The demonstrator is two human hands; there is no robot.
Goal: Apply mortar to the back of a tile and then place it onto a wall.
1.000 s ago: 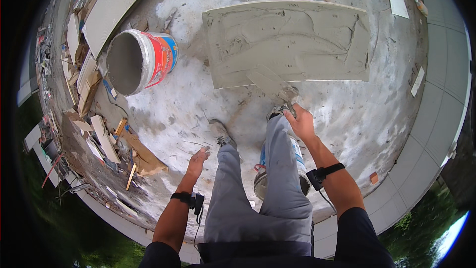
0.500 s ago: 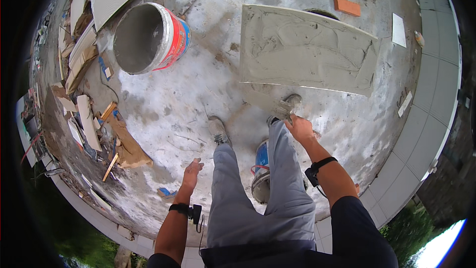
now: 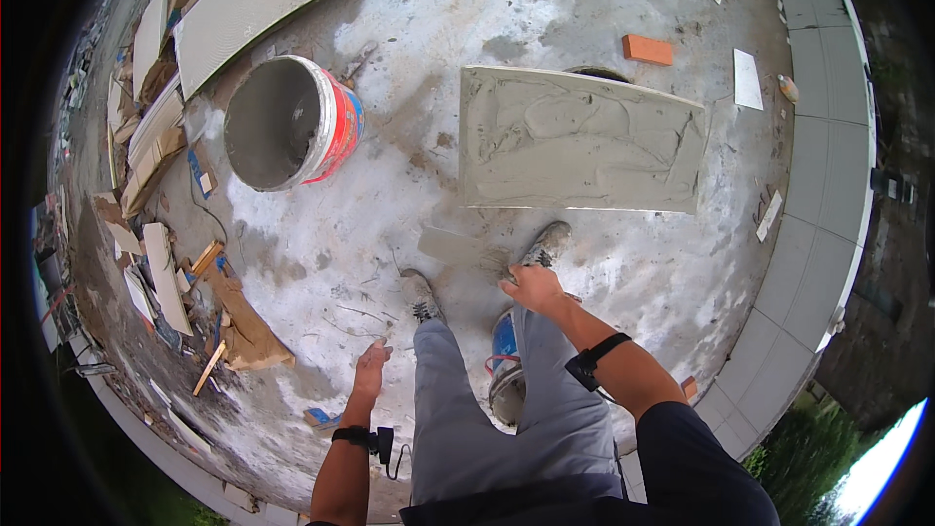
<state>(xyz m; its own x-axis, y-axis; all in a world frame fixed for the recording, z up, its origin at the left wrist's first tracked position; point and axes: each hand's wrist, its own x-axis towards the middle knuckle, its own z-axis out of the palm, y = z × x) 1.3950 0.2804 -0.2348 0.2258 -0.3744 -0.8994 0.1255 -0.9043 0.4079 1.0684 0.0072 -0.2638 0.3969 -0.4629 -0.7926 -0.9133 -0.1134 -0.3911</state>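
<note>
My right hand [image 3: 536, 287] is closed around the handle of a trowel. Its flat grey blade [image 3: 453, 246] points left over the floor, near my shoes. Just beyond my feet lies a large rectangular panel [image 3: 463, 161], its top spread with wet grey mortar [image 3: 584, 136] in uneven swirls. A dark round rim [image 3: 596, 73] shows from beneath its far edge. To the left of my left leg, my left hand [image 3: 372, 360] hangs with fingers loosely apart and nothing in it. A big bucket [image 3: 341, 131] of grey mortar stands at the far left.
A smaller blue bucket [image 3: 504, 341] stands between my legs. Boards [image 3: 253, 10], cardboard [image 3: 248, 321] and wood scraps litter the left side. An orange brick [image 3: 648, 50] and a white tile piece [image 3: 747, 79] lie at the far right. A tiled ledge [image 3: 818, 166] borders the right.
My right hand has moved left and nearer me, and the trowel blade has swung away from the panel's near edge. My view has shifted, showing more floor beyond the panel.
</note>
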